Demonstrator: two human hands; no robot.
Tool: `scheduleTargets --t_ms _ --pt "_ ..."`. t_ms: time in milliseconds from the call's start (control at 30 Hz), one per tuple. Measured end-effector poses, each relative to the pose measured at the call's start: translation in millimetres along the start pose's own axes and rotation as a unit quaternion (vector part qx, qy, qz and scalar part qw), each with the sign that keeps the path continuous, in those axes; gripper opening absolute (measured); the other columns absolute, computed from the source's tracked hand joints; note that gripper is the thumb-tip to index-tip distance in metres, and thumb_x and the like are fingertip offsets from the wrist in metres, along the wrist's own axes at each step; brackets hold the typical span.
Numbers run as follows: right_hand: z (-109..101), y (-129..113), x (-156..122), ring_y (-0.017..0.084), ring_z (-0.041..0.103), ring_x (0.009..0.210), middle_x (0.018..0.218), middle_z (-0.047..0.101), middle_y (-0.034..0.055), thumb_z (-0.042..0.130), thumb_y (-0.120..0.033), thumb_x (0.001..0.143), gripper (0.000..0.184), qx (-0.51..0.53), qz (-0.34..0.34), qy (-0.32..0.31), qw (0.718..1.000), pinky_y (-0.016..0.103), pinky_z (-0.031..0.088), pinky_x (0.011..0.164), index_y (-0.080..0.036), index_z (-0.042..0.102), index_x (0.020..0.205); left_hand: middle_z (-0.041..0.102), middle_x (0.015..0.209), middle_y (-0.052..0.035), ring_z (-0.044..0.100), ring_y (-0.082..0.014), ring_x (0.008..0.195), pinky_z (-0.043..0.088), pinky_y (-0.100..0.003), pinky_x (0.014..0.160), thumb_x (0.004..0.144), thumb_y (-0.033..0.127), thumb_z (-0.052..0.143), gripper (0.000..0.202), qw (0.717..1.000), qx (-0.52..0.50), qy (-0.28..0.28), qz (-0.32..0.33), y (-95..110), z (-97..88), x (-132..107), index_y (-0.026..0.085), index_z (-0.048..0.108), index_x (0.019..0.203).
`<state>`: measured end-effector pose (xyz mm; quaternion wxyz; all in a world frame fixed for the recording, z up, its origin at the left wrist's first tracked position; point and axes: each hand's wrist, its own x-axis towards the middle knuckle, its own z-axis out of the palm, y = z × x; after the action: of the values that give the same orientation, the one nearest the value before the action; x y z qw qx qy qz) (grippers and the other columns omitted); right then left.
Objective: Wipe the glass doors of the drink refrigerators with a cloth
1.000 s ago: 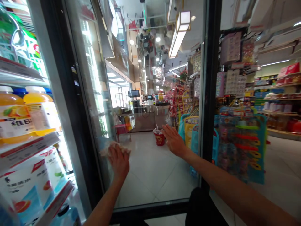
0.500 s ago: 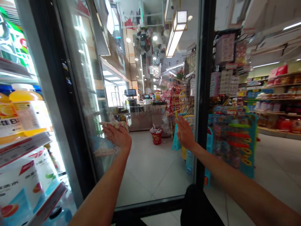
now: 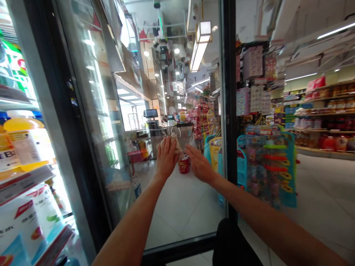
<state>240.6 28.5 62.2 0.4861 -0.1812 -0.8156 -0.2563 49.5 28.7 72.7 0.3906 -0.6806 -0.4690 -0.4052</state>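
Note:
In the head view, a pale cloth [image 3: 179, 147] lies under the fingers of my left hand [image 3: 166, 159], held flat against the glass door [image 3: 172, 207] near its middle. Just to the right is my right hand [image 3: 200, 164], its fingers stretched out and holding nothing. Whether that palm touches the glass I cannot tell. The door's black frame [image 3: 229, 111] runs down to the right of both hands. Faint reflections show on the pane.
On the left, lit cooler shelves [image 3: 30, 181] hold orange juice bottles [image 3: 24, 138] and white pouches [image 3: 20, 221]. Through the glass stand a red bucket [image 3: 183, 167] and a checkout counter. Toy racks [image 3: 273, 166] stand right of the frame. A dark-clothed leg [image 3: 231, 244] is at the door's bottom edge.
My left hand has moved the cloth rightward across the glass, to the middle of the pane. My right hand has shifted left and now lies close to it. The view has turned slightly right.

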Motion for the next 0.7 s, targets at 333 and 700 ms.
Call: scheduleTargets --t_ms 333,700 --pt "82 -50 62 0.025 0.017 0.141 0.15 0.031 0.0022 0.048 -0.027 0.088 0.045 -0.087 -0.03 -0.046 0.995 0.049 0.025 0.113 -0.028 0.045 0.133 0.021 0.15 -0.0213 0.016 -0.029 0.141 0.016 -0.053 0.111 0.08 0.048 0.054 0.086 0.992 0.019 0.056 -0.111 -55 -18.2 -47 0.013 0.01 0.146" --pt "0 65 18 0.03 0.012 0.142 0.154 0.014 0.0124 0.037 -0.017 0.087 0.056 -0.2 0.282 0.127 0.93 0.054 0.024 0.109 -0.014 0.031 0.142 0.019 0.151 -0.0182 0.013 -0.0293 0.141 0.01 -0.055 0.112 0.084 0.052 0.047 0.081 0.99 0.061 -0.003 -0.124 -65 -27.5 -55 0.013 0.012 0.146"
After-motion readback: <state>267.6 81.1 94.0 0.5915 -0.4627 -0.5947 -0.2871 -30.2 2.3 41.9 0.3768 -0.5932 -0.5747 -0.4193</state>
